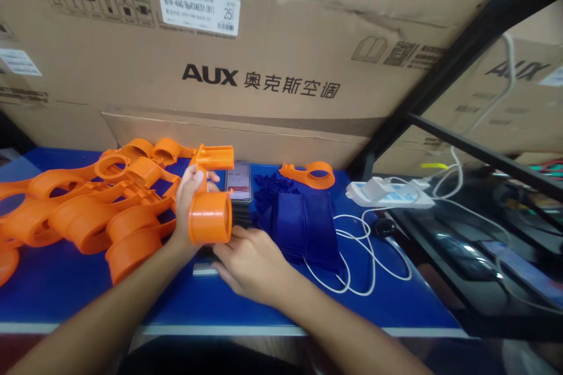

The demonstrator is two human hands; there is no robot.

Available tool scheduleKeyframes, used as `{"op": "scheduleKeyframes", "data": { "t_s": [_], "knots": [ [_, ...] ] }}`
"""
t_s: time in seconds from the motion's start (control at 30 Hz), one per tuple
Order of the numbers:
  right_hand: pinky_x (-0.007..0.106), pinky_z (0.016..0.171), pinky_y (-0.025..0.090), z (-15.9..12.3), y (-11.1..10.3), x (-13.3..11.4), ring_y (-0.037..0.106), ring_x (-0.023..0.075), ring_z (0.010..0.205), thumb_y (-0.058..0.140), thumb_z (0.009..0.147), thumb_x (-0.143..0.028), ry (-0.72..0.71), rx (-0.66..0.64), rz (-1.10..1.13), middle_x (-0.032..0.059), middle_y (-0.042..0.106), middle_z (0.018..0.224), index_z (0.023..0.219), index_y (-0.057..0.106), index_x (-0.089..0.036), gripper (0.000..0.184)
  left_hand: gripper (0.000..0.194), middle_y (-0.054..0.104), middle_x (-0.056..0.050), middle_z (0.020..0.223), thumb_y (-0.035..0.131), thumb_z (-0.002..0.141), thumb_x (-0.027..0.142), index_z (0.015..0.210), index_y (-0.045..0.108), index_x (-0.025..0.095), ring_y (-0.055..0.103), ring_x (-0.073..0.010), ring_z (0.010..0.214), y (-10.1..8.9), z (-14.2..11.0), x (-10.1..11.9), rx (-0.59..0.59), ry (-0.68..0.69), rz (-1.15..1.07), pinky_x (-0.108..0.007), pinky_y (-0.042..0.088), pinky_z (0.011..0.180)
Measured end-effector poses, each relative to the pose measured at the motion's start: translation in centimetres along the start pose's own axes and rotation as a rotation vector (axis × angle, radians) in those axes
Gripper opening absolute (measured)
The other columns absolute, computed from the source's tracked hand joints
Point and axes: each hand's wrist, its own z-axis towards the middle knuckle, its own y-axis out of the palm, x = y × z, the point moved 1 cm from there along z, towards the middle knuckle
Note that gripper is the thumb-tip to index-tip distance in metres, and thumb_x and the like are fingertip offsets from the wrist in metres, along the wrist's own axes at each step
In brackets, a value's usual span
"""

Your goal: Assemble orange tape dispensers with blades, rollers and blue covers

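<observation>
The left hand (pixel 185 202) grips an orange part (pixel 209 220) beside the right hand (pixel 251 259).

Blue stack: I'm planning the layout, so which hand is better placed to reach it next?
Probably the right hand: it is nearer the blue stack, while the left hand holds an orange part. I cannot tell whether the right holds anything.

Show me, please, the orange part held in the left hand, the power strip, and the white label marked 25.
Orange part (pixel 207 220): head view, outer wall of its wide ring.
Power strip (pixel 399 195): head view, its top face.
White label (pixel 199 10): head view, its printed middle.
</observation>
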Motion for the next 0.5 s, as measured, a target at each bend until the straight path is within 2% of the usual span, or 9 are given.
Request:
{"op": "scheduleKeyframes", "data": {
  "t_s": [0.17, 0.3, 0.5],
  "knots": [
    [0.039, 0.091, 0.051, -0.2, -1.1, 0.8, 0.063, 0.0255, 0.107, 0.062, 0.096, -0.029, -0.069, 0.033, 0.134, 0.0114, 0.072, 0.113, 0.115, 0.067, -0.018, 0.023, 0.036, 0.048, 0.004, 0.06, 0.071, 0.084, 0.054, 0.088, 0.062, 0.019, 0.041, -0.009, 0.046, 0.4, -0.2, -0.2, 0.042, 0.019, 0.026, -0.022, 0.038, 0.044],
    [0.038, 0.093, 0.049, -0.9, -2.5, 1.7, 0.061, 0.023, 0.099, 0.06, 0.094, -0.025, -0.154, -0.021, 0.231, 0.0074, 0.072, 0.098, 0.091, 0.071, -0.019, 0.012, 0.03, 0.051, 0.004, 0.063, 0.072, 0.085, 0.047, 0.088, 0.062, 0.019, 0.041, -0.0075, 0.047, 0.7, -0.4, -0.3, 0.057, 0.058, 0.011, -0.022, 0.04, 0.046],
    [0.04, 0.095, 0.047, -1.2, -2.2, 1.9, 0.059, 0.0239, 0.1, 0.059, 0.092, -0.02, -0.166, -0.082, 0.212, 0.0089, 0.071, 0.096, 0.086, 0.071, -0.018, 0.013, 0.024, 0.06, 0.001, 0.078, 0.074, 0.084, 0.042, 0.089, 0.062, 0.022, 0.046, -0.0077, 0.05, 0.9, -0.4, -0.3, 0.078, 0.047, -0.022, -0.022, 0.043, 0.047]
  ]
}}
